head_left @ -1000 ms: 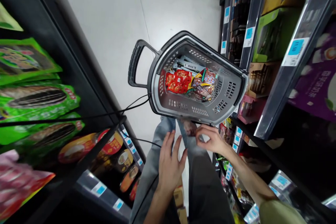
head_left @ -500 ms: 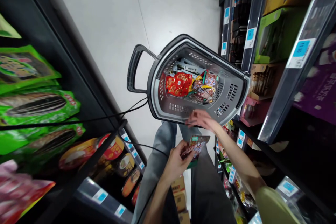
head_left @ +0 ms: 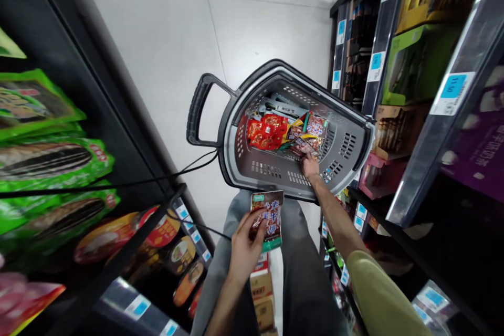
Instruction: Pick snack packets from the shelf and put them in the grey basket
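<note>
In my left hand (head_left: 246, 244) is a dark brown snack packet (head_left: 273, 213) with a green lower edge, held in front of my knees, its printed face turned up. My right hand (head_left: 311, 167) reaches down inside the grey shopping basket (head_left: 263, 159). Its fingers are drawn together at the edge of a brown snack packet (head_left: 301, 147); the fingertips are partly hidden. Other brown packets, one of them a brown and red packet (head_left: 316, 125), lie around it. Red packets (head_left: 268, 131) rest on the left of the basket floor, beside pale, long packages (head_left: 284, 108).
The basket handle (head_left: 196, 110) sticks out to the left. Black cables (head_left: 157, 179) run across from the left. Green seed bags (head_left: 51, 160) fill the left shelf. On the right, a shelf edge (head_left: 433, 131) with price tags stands close to the basket.
My right hand has gone from above the near rim down into the basket, onto the packets. The packet in my left hand has shifted left and turned its face up.
</note>
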Tool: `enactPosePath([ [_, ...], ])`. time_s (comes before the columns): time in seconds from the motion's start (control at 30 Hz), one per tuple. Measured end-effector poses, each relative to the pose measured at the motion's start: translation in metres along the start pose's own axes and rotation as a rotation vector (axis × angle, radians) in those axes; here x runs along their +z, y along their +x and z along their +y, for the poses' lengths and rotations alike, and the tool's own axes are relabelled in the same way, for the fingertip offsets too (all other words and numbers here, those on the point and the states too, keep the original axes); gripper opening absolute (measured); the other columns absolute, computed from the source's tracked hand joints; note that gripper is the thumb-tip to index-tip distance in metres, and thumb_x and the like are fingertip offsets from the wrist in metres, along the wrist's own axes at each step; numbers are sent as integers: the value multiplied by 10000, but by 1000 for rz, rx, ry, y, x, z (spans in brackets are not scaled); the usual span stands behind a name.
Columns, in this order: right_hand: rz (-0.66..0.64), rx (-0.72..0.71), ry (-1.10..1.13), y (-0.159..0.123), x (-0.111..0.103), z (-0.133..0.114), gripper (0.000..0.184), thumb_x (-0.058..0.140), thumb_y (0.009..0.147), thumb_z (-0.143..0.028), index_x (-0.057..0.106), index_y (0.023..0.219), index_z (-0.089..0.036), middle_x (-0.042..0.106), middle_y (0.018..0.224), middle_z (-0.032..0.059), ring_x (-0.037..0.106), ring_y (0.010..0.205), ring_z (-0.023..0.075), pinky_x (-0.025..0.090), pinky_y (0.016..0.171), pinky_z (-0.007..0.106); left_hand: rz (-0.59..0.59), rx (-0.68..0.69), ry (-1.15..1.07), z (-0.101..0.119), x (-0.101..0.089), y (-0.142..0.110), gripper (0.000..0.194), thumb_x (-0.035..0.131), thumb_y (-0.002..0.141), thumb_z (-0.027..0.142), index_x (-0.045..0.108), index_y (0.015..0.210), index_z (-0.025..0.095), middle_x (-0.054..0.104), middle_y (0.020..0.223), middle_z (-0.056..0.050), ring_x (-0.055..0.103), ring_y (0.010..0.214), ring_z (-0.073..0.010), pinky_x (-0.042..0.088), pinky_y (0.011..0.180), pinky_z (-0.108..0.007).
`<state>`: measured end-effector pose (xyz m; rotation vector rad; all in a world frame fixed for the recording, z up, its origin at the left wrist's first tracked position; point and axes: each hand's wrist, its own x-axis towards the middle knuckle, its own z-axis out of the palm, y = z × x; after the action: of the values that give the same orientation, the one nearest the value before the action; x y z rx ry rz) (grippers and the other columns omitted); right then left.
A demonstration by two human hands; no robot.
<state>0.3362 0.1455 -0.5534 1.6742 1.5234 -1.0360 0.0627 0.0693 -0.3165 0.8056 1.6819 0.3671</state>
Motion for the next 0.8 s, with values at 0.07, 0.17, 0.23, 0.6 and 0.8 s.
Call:
enactPosePath([
  [0.07, -43, -54, 0, -4, -7, 7, 341, 571, 880, -76, 751, 1152, -174, 572, 1458, 149, 429, 1374, 283, 346, 1139, 389, 11, -13, -5, 4, 1, 2, 257, 582, 978, 335, 733, 1150, 217, 737, 1161, -79, 716, 1082, -223, 590, 914, -324],
  [0.17, -90, -96, 3, -3, -15, 14, 379, 633, 803, -32, 764, 1129, -175, 630, 1397, 146, 442, 1369, 301, 383, 1107, 385, 21, -9, -3, 7, 6, 6, 283, 574, 979, 343, 727, 1176, 210, 732, 1166, -86, 712, 1073, -227, 584, 924, -342],
  [0.23, -96, -102, 6, 0, -18, 15, 396, 627, 795, -21, 753, 1149, -147, 652, 1360, 166, 449, 1363, 321, 381, 1113, 420, 40, -5, 9, 8, 11, 8, 298, 575, 976, 353, 721, 1189, 204, 728, 1158, -86, 708, 1065, -230, 578, 939, -356],
  [0.6, 192, -651, 666, -137, -140, -2, 225, 523, 1022, -236, 744, 981, -244, 730, 1079, 63, 696, 967, 194, 533, 889, 329, 99, 7, 151, 14, 6, 7, 506, 614, 944, 409, 579, 1415, 228, 633, 1334, -112, 621, 1263, -280, 515, 1083, -425],
  [0.8, -65, -774, 848, -180, -162, -44, 172, 616, 997, -285, 759, 911, -241, 764, 933, 50, 728, 872, 179, 563, 811, 294, -125, 140, 79, 20, 11, 13, 412, 737, 859, 373, 729, 1240, 219, 736, 1239, -97, 695, 1173, -277, 575, 1022, -415],
])
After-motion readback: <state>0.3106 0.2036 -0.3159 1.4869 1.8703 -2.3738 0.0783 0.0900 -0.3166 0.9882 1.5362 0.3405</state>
